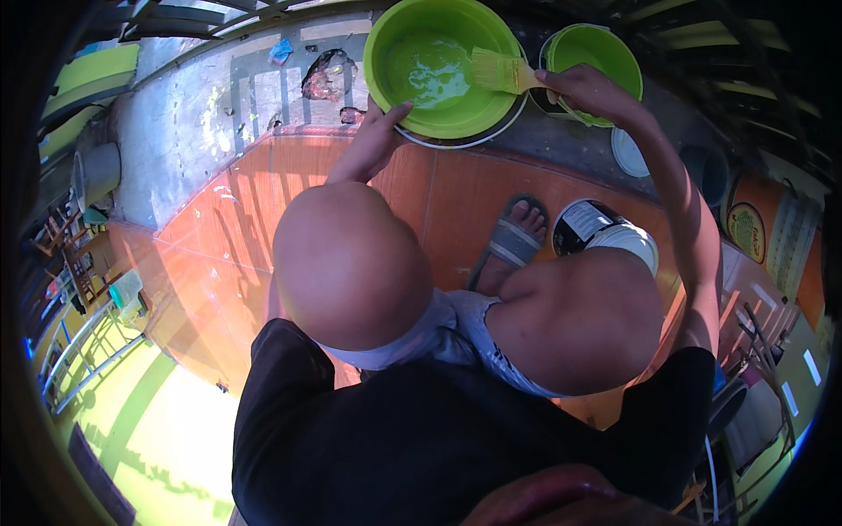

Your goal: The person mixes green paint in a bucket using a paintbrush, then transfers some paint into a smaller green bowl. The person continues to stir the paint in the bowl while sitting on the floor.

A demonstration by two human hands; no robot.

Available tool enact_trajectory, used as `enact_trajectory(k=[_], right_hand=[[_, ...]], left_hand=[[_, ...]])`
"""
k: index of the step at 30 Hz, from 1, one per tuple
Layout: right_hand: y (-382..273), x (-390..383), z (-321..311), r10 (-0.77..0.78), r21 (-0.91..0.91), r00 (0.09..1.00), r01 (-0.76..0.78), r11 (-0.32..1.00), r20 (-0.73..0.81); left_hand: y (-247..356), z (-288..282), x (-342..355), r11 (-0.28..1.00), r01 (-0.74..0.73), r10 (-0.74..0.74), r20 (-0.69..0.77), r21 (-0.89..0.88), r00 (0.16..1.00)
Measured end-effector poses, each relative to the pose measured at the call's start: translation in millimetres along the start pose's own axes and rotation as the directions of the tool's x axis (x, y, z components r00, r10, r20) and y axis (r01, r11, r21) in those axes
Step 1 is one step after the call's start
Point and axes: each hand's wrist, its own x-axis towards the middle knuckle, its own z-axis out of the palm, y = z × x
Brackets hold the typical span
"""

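Observation:
My left hand [377, 136] grips the lower left rim of a wide green plastic basin [390, 57], which has pale wet streaks on its bottom and a white rim showing beneath it. With my right hand [583, 88] I hold a broad paintbrush [504, 72] by its handle, its yellow-green bristles over the basin's right side. Directly to the right is a smaller green-lined bucket [614, 54], partly behind my hand and wrist.
A white round item [631, 153] and dark container [702, 171] lie right of the buckets. A black-and-white pail [570, 228] stands by my sandalled foot [513, 237]. A metal cylinder [96, 175], stacked furniture [70, 254] and metal frames [79, 368] are at left.

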Motion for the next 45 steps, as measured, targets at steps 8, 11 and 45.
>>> enact_trajectory(k=[8,11,45], right_hand=[[24,-5,-21,0.164,-0.183,0.982,-0.178,0.967,-0.089],[37,-32,-41,0.109,-0.161,0.960,-0.155,0.975,-0.259],[68,-78,-88,-0.072,-0.167,0.901,0.000,0.986,-0.427]], left_hand=[[-19,6,-6,0.999,-0.051,0.051,-0.062,0.015,0.997],[-16,4,-5,0.998,-0.011,0.007,-0.073,-0.057,0.997],[1,29,-12,0.997,-0.064,0.061,-0.050,-0.052,0.997]])
